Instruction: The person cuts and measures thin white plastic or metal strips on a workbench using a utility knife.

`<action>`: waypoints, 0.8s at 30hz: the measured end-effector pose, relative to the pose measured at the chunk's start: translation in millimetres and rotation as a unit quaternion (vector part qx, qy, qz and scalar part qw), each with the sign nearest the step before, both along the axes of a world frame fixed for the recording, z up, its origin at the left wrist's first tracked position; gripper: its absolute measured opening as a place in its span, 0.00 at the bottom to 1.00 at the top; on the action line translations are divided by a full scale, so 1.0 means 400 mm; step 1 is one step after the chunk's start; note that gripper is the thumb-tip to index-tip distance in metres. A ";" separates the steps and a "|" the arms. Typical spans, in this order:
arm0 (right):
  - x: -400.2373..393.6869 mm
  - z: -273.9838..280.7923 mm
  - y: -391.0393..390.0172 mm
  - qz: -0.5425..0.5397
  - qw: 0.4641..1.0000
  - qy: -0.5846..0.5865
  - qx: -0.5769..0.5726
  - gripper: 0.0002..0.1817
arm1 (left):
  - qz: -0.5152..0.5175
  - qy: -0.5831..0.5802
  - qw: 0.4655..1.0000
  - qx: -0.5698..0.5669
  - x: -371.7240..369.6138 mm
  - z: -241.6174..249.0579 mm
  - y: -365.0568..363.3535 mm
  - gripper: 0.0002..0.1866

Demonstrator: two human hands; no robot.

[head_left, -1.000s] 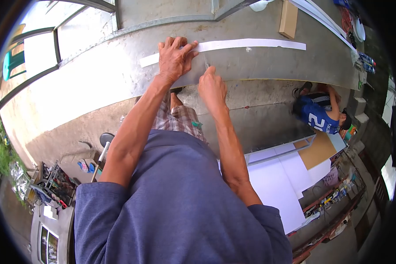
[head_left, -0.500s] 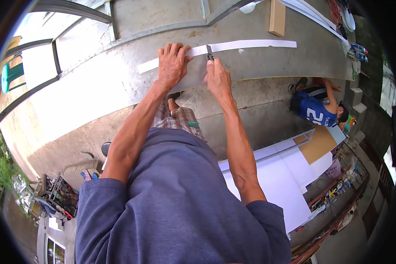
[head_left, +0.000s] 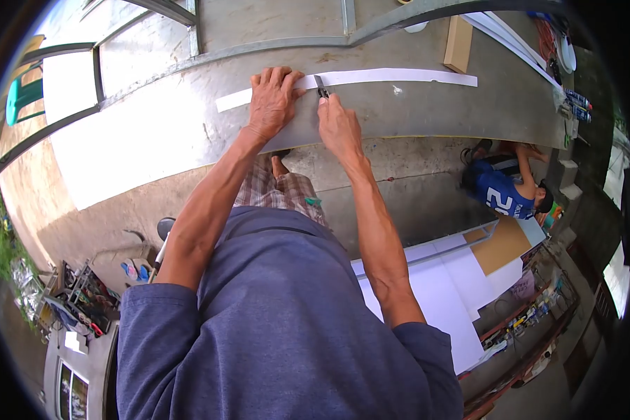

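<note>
Grey desk (head_left: 455,112) w/ white strip (head_left: 399,75) on top; L hand (head_left: 271,105) on strip, fingers spread; R hand (head_left: 339,127) gripping knife (head_left: 323,92), blade (head_left: 318,80) now at strip near L fingers

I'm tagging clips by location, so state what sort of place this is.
Probably a fabrication workshop: a long grey sheet-topped table, a barred grey metal frame, and a silver-bladed cutter in the right hand at a narrow white strip.
</note>
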State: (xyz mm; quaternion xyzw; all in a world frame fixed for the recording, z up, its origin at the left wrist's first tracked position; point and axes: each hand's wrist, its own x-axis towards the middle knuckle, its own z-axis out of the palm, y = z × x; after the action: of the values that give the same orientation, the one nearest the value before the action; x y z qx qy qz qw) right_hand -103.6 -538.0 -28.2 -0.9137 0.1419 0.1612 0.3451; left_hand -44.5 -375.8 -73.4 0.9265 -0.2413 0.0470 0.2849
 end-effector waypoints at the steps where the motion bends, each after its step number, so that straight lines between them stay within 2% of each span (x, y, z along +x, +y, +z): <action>1: 0.000 -0.001 0.002 0.001 1.000 -0.003 -0.003 0.17 | 0.001 0.002 1.000 0.002 -0.001 0.000 0.000 0.20; 7: 0.009 0.000 -0.003 0.011 1.000 0.019 0.005 0.16 | -0.001 0.002 1.000 0.007 -0.001 -0.003 0.001 0.20; 13: 0.023 0.021 0.035 0.032 0.995 0.031 -0.084 0.14 | -0.004 -0.009 1.000 -0.010 0.003 -0.007 0.004 0.18; 22: 0.049 0.040 0.054 0.057 0.991 0.023 -0.118 0.11 | 0.008 -0.015 0.999 -0.037 0.013 -0.008 0.000 0.15; 24: 0.020 0.030 0.053 0.062 0.992 0.016 -0.109 0.13 | 0.004 -0.011 0.999 -0.032 0.008 -0.005 0.001 0.16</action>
State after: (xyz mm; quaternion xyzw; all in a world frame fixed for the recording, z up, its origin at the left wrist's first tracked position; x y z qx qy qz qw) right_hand -95.7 -516.6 -16.4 -0.9502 0.1075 0.1806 0.2302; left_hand -41.2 -375.4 -75.6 0.9170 -0.2394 0.0657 0.3121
